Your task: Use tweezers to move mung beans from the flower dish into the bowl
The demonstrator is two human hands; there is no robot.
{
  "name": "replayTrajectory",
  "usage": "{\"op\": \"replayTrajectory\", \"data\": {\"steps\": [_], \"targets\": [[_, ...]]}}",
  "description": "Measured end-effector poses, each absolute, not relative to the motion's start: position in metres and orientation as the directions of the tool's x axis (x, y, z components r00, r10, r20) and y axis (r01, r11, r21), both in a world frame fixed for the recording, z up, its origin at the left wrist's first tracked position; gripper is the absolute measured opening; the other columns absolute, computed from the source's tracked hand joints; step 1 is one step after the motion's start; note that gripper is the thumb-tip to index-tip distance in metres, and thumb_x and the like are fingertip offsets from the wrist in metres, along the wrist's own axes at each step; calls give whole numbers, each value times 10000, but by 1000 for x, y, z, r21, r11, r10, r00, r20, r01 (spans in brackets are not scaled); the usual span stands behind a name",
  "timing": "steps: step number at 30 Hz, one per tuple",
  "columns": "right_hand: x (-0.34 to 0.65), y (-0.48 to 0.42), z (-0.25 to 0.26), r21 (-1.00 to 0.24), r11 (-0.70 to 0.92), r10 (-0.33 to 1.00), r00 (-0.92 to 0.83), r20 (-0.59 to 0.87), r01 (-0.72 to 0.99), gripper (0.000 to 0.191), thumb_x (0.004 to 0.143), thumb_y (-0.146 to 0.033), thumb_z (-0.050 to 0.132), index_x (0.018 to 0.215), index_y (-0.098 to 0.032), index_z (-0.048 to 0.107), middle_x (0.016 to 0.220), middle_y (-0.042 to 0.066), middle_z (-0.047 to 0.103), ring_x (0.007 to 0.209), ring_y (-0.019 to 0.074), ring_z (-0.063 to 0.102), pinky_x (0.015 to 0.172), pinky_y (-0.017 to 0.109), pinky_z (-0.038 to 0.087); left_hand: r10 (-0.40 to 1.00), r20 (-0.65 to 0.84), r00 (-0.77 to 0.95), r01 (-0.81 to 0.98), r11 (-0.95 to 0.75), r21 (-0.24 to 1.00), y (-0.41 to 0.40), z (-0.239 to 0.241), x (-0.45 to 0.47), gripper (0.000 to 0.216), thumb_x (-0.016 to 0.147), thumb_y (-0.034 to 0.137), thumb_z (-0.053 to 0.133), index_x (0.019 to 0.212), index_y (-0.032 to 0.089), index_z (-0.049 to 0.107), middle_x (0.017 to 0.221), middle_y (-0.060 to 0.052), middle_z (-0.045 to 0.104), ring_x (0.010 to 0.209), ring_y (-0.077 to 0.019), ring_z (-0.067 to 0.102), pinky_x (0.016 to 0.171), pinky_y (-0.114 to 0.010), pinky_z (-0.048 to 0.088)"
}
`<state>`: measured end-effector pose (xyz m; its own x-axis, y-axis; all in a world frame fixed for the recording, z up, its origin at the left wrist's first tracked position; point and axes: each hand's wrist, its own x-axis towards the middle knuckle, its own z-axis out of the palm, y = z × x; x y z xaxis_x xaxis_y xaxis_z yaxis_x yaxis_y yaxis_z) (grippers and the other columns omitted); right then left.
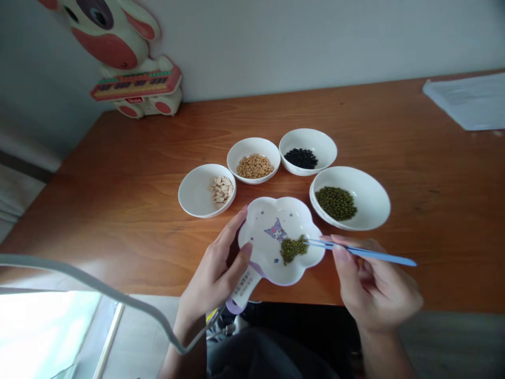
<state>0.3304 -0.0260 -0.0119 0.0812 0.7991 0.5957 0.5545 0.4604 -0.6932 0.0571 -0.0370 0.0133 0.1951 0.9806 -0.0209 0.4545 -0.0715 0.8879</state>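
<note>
My left hand (221, 263) grips the left rim of a flower-shaped plate (258, 223), white with a lilac edge, a cartoon figure and a handle bearing a paper label (245, 287). On the plate lies a small heap of mung beans (292, 249). Pinched in my right hand (374, 281) are blue tweezers (379, 255), their tips at the right side of that heap. Whether the tips hold a bean I cannot tell. Just beyond the right hand stands a white bowl (371, 197) with more green mung beans (336, 203).
Behind the plate stand white bowls of black beans (302, 158), yellow soybeans (255, 166) and pale flat seeds (221, 190). A cow-shaped toy keyboard (138, 84) is at the back left, papers (469, 100) at the back right. A grey cable (130, 300) crosses the lower left.
</note>
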Motion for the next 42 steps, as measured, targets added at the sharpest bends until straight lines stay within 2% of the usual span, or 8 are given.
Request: {"op": "replayTrajectory", "data": {"steps": [4, 7, 12, 15, 19, 26, 33, 42], "targets": [[329, -23, -12, -633, 542, 784, -61, 618, 553, 386, 919, -71, 797, 1249, -272, 793, 1038, 33, 867, 653, 147, 711, 564, 285, 576, 985, 30, 169, 513, -114, 851, -35, 12, 55, 581, 1137, 347, 585, 1696, 270, 445, 1679, -101, 589, 1531, -293, 612, 1297, -513, 517], [329, -20, -11, -614, 566, 783, -128, 608, 551, 427, 915, -64, 804, 1278, -287, 784, 1035, 20, 870, 601, 131, 685, 593, 288, 600, 981, 108, 162, 584, -183, 791, -34, 9, 52, 543, 1125, 342, 615, 1654, 258, 525, 1667, -100, 601, 1512, -290, 633, 1289, -475, 534], [330, -22, -10, -594, 558, 785, -138, 604, 580, 407, 905, -60, 808, 1249, -277, 790, 1030, 21, 870, 648, 149, 729, 581, 285, 597, 961, 188, 200, 628, -274, 728, -33, 7, 53, 512, 1154, 277, 534, 1663, 233, 512, 1690, -101, 575, 1543, -267, 602, 1294, -428, 534], [330, -22, -9, -598, 544, 791, -121, 600, 589, 368, 904, -46, 796, 1207, -254, 788, 1022, 27, 867, 705, 161, 751, 600, 288, 601, 966, 187, 181, 649, -260, 715, -33, 10, 57, 488, 1168, 252, 484, 1652, 199, 520, 1666, -110, 602, 1533, -247, 613, 1293, -400, 534], [328, -23, -8, -595, 515, 807, -115, 580, 618, 302, 920, -75, 792, 1167, -249, 791, 999, 28, 865, 656, 152, 730, 607, 290, 606, 970, 167, 175, 658, -242, 713, -34, 11, 60, 481, 1170, 248, 468, 1641, 174, 528, 1618, -124, 648, 1471, -240, 670, 1251, -380, 573], [329, -22, -7, -609, 513, 816, -125, 564, 605, 298, 928, -98, 793, 1177, -262, 795, 1013, 27, 868, 693, 172, 766, 642, 300, 631, 984, 145, 101, 683, -174, 709, -38, 11, 63, 455, 1166, 304, 495, 1606, 222, 573, 1520, -103, 726, 1345, -251, 752, 1141, -363, 645], [329, -20, -8, -589, 527, 806, -139, 576, 613, 308, 931, -68, 783, 1177, -253, 792, 1043, 31, 867, 786, 196, 804, 736, 321, 656, 982, 149, 115, 691, -187, 698, -40, 11, 64, 457, 1163, 284, 505, 1611, 204, 552, 1536, -111, 708, 1384, -240, 723, 1184, -342, 606], [328, -19, -8, -572, 536, 795, -143, 590, 621, 325, 936, -56, 784, 1189, -258, 773, 1056, 24, 865, 799, 186, 794, 755, 319, 662, 975, 181, 129, 710, -218, 669, -40, 12, 65, 448, 1158, 251, 494, 1600, 188, 535, 1517, -129, 712, 1387, -238, 717, 1192, -348, 601]]}}
